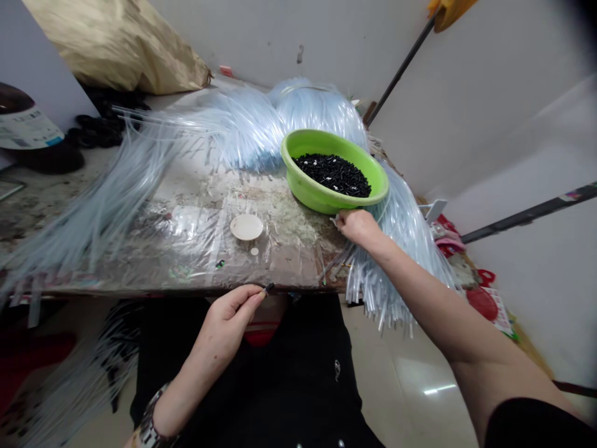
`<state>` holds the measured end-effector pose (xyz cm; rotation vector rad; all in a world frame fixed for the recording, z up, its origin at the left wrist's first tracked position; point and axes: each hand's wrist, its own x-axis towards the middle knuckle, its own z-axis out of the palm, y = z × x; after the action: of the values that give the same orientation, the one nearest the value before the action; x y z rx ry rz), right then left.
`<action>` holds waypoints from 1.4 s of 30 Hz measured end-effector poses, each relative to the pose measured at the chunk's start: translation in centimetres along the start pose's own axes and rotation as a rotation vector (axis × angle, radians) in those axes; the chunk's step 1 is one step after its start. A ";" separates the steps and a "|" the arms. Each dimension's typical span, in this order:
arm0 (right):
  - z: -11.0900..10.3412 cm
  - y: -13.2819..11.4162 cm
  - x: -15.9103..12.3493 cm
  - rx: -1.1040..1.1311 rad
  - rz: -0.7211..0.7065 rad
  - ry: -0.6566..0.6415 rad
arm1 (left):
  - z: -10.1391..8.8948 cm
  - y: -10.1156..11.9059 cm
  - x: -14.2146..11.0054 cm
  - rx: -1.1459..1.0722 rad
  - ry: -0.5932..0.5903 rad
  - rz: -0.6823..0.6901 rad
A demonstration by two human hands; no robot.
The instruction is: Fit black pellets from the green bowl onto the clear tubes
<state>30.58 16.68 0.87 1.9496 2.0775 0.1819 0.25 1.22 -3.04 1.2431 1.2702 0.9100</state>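
My left hand is closed in a pinch at the table's front edge, holding a small black plastic piece. My right hand is closed just below the green basin, beside a thick bundle of clear plastic tubes. A pale tip pokes out of its fingers, looking like the end of a clear tube, though most of it is hidden. Many small black pieces, with a few white bits among them, lie in the basin. A small white dish stands left of the basin, with a white disc near it.
More clear tubes lie in bundles at the back and left of the worn table. A dark bottle stands at the far left, a beige sack behind. Some tubes overhang the front edge. A wall rises behind.
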 end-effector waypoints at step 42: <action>1.4 0.2 -1.0 0.164 -0.112 0.024 | 0.6 1.1 -0.5 -0.193 0.030 -0.137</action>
<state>31.26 15.53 -0.23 1.9217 2.2747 0.0122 0.92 0.82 -1.94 0.9830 1.2445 0.9308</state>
